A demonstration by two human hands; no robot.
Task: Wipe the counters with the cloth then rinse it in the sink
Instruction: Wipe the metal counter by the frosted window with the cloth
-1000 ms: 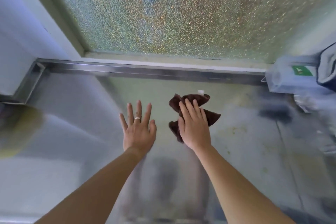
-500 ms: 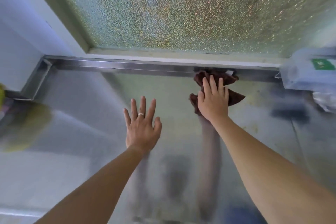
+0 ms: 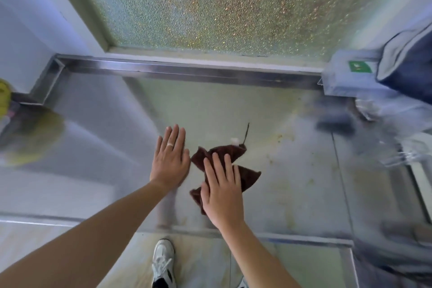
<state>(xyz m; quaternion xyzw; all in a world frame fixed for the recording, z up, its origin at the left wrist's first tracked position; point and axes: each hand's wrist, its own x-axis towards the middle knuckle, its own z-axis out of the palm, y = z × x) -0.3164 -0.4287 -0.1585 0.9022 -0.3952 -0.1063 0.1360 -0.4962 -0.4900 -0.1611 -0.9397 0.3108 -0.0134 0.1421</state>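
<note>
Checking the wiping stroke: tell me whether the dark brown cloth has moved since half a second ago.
Yes. The dark brown cloth, pressed under the right hand, has come back from the steel rear ledge toward the counter's front edge.

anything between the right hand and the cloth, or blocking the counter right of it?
Nothing between them: the right hand lies flat on the brown cloth. The steel counter to its right looks bare up to the clutter at the right edge.
</note>
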